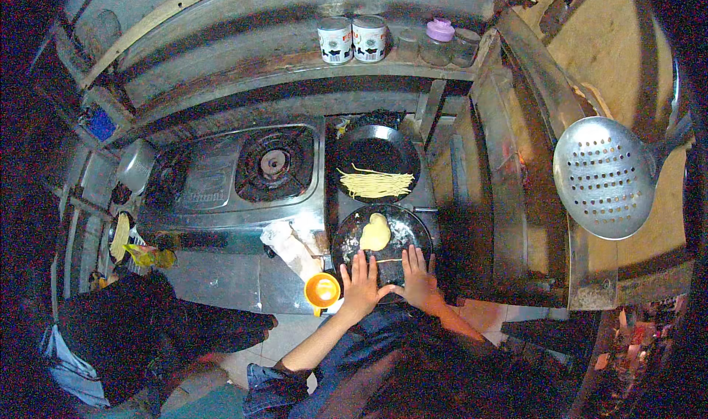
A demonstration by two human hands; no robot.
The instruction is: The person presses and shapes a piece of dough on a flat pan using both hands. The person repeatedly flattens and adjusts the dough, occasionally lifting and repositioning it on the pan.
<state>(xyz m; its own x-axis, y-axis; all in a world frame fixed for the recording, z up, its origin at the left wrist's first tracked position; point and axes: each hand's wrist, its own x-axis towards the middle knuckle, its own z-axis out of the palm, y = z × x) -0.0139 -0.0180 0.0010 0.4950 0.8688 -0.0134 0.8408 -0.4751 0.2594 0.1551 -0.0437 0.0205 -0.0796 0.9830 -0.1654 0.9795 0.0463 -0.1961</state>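
Observation:
My left hand (362,287) and my right hand (418,283) lie palm down, fingers stretched, over the near part of a dark round pan or board (344,247) dusted with white powder. A thin dough strand (390,260) runs between my fingers; both hands reach its ends. Just beyond my left fingertips sits a smooth pale lump of dough (376,232). Farther back, a dark round pan (376,142) bears a row of thin dough strands (377,184), laid side by side. An orange mug (322,290) stands beside my left hand.
A gas stove (274,164) is at the left, with white crumpled material (290,250) before it. Cans (369,40) and lidded jars (438,41) line the back shelf. A perforated metal skimmer (603,178) hangs at right. Another person (121,330) is at left.

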